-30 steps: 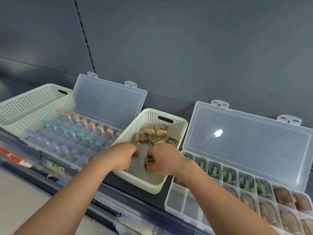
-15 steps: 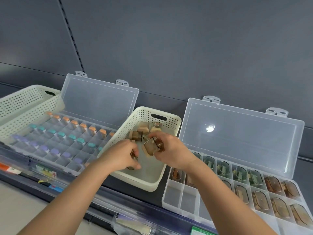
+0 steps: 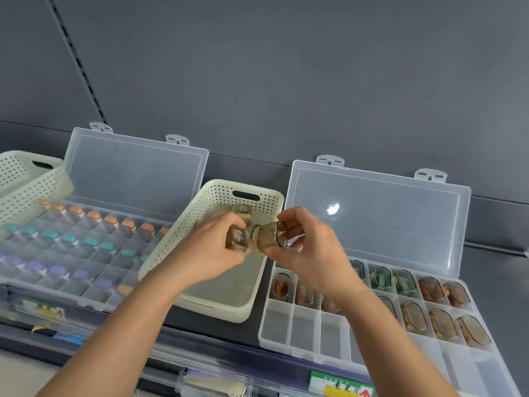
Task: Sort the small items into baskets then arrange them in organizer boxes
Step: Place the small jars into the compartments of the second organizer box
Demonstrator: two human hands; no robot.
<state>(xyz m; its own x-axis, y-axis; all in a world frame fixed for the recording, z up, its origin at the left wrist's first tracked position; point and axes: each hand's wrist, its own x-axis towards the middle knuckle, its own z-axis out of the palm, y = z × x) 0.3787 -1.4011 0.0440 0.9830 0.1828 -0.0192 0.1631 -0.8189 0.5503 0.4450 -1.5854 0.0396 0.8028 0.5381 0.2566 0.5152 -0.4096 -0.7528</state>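
Observation:
Above the cream perforated basket (image 3: 246, 187) in the middle, both hands hold small brown translucent cases. My left hand (image 3: 213, 249) grips one brown case (image 3: 237, 239). My right hand (image 3: 305, 247) pinches another brown case (image 3: 270, 238) right beside it, the two cases almost touching. A few more brown cases (image 3: 242, 210) lie at the basket's far end. To the right stands the open clear organizer box (image 3: 303, 328), its back compartments filled with brown and green cases (image 3: 429, 287); my right forearm hides some of them.
On the left an open clear organizer box (image 3: 86, 287) holds rows of orange, teal and purple capped items. A second cream basket (image 3: 25, 179) sits at the far left. Both box lids lean against the grey back wall. The shelf's front edge carries price labels (image 3: 340, 385).
Both hands have lifted out of the basket, each with a brown case, and now hold them together above it. The camera view has shifted a little to the right.

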